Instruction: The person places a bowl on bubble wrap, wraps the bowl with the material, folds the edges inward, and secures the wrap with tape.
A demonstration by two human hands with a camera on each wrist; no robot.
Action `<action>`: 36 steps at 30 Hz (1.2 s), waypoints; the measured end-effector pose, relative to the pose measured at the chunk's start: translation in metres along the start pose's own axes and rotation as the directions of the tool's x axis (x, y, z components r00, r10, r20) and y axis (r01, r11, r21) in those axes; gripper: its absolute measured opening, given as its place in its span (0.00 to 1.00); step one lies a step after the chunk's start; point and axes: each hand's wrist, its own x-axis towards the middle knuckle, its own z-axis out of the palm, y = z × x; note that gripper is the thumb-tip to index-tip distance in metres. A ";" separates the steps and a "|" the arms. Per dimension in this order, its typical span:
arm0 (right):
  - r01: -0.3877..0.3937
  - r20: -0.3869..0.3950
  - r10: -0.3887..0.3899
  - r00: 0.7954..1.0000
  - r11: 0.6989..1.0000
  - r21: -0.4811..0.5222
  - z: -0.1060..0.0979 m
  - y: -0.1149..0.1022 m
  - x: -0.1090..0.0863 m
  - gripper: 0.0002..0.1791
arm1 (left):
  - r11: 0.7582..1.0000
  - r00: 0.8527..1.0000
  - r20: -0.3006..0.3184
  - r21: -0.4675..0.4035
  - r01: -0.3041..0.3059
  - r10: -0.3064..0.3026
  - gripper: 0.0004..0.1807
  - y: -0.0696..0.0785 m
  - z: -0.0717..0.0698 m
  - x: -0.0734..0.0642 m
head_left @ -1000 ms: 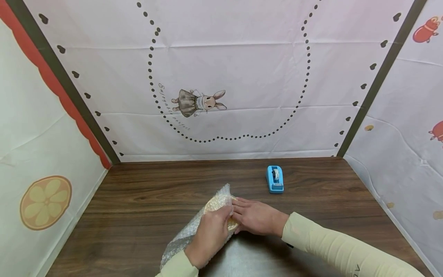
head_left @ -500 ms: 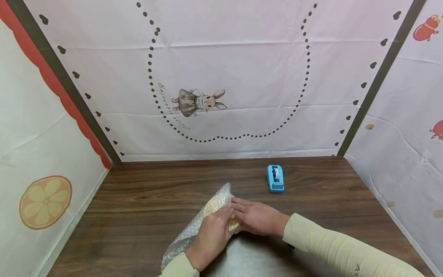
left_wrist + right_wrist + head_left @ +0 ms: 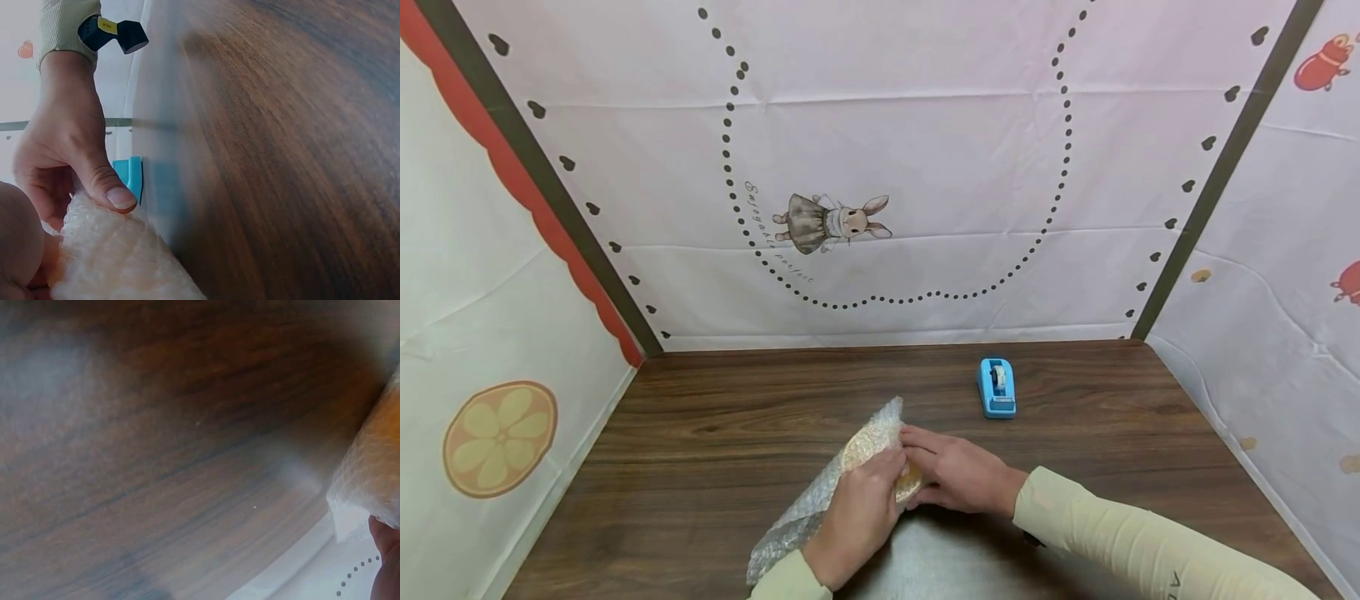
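Note:
Clear bubble wrap [image 3: 801,508] lies slantwise on the table around a yellowish, round-edged object [image 3: 859,450], its kind hidden by the wrap and hands. My left hand [image 3: 861,504] grips the wrap from above, its fingers curled over the bundle. At the bundle's right end, my right hand [image 3: 958,473] holds the wrap between thumb and fingers. From the left wrist view, the right thumb [image 3: 103,181] presses the near face of the wrap, and the other fingers go behind it. An orange-yellow tint shows through the wrap [image 3: 369,462] in the right wrist view.
A light-blue tape dispenser [image 3: 997,388] with a roll in it stands behind and right of the bundle. The dark wood-grain table [image 3: 715,417] meets printed cloth walls [image 3: 955,183] at the back and sides.
My right hand shifts slightly, its fingers bending more round the right end of the wrap. The left hand keeps its grip almost in place, and the tape dispenser stays put.

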 end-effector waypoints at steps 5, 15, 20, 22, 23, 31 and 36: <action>-0.068 0.018 0.067 0.998 0.993 0.093 -0.001 -0.001 0.002 0.35 | 0.999 0.999 0.001 0.032 -0.036 0.036 0.11 -0.001 0.001 -0.002; 0.015 -0.005 -0.015 1.000 0.999 0.040 0.000 -0.002 0.000 0.41 | 0.995 0.997 0.022 -0.062 -0.072 0.074 0.12 -0.003 0.004 -0.003; 0.002 0.047 -0.004 0.999 0.999 0.050 -0.001 -0.002 0.000 0.41 | 0.988 0.995 0.043 -0.130 -0.088 0.095 0.06 -0.006 0.006 -0.003; -0.004 0.062 0.001 0.998 0.999 0.054 -0.001 -0.002 -0.001 0.41 | 0.983 0.994 0.041 -0.156 -0.095 0.103 0.06 -0.006 0.006 -0.003; -0.006 0.068 0.003 0.998 0.998 0.055 -0.001 -0.002 -0.001 0.41 | 0.981 0.994 0.041 -0.166 -0.098 0.106 0.07 -0.007 0.006 -0.003; -0.009 0.106 0.005 0.994 0.999 0.039 -0.001 0.000 -0.002 0.41 | 0.958 0.993 0.023 -0.269 -0.105 0.115 0.08 -0.011 0.006 -0.002; 0.004 0.114 -0.005 0.994 1.000 0.008 -0.002 0.000 -0.002 0.41 | 0.934 0.995 -0.010 -0.343 -0.100 0.103 0.12 -0.011 0.004 -0.002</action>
